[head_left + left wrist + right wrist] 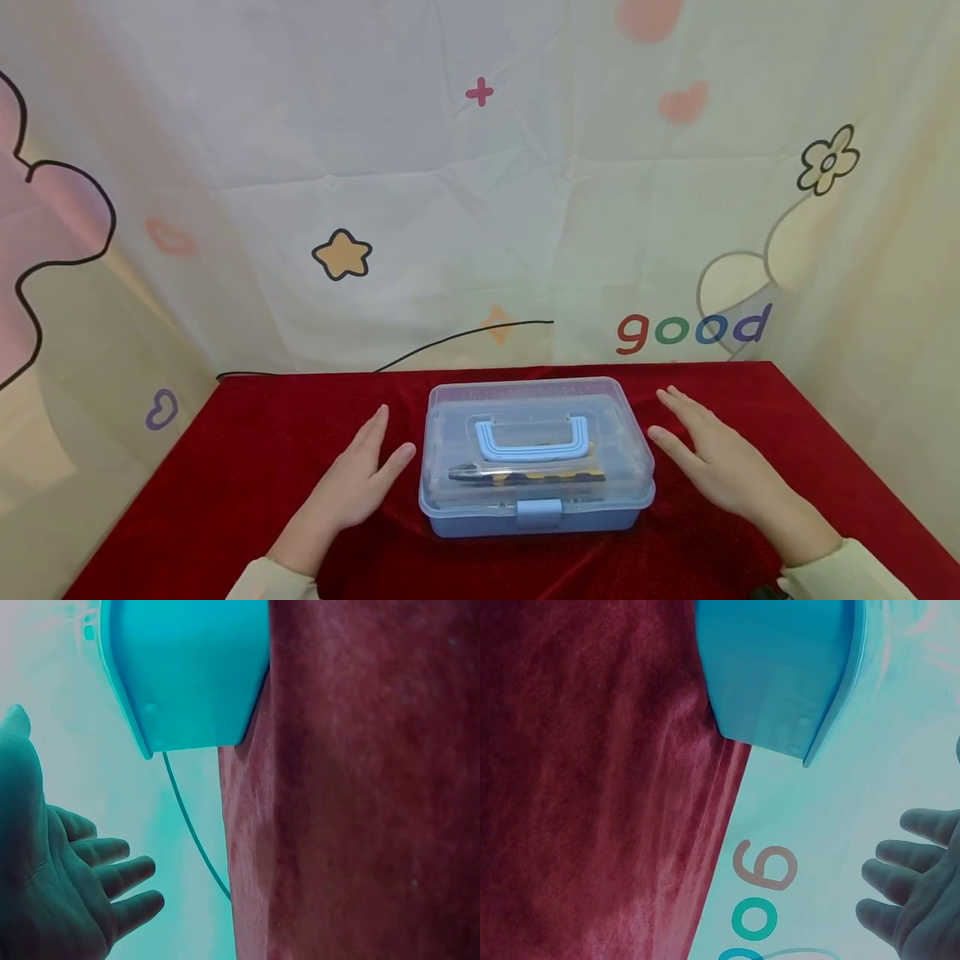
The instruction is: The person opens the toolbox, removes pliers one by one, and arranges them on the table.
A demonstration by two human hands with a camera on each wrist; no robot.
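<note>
A plastic storage box (537, 521) with a blue base and a clear lid sits closed on the red cloth. Its light blue carrying handle (532, 452) lies folded on the lid, and a latch (538, 512) is at the front. Through the lid a dark and yellow patterned item shows. My left hand (356, 479) hovers beside the box's left side, fingers straight and thumb spread, apart from it. On the other side my right hand (723, 467) is held likewise, palm toward the box. Both wrist views show the box's blue side wall (187, 675) beyond the extended fingers.
Red velvety cloth (247, 467) covers the table. Behind it hangs a pale curtain (450, 250) printed with a star, hearts, a flower and the word "good". A small dark object (767, 593) shows at the bottom edge near the right sleeve.
</note>
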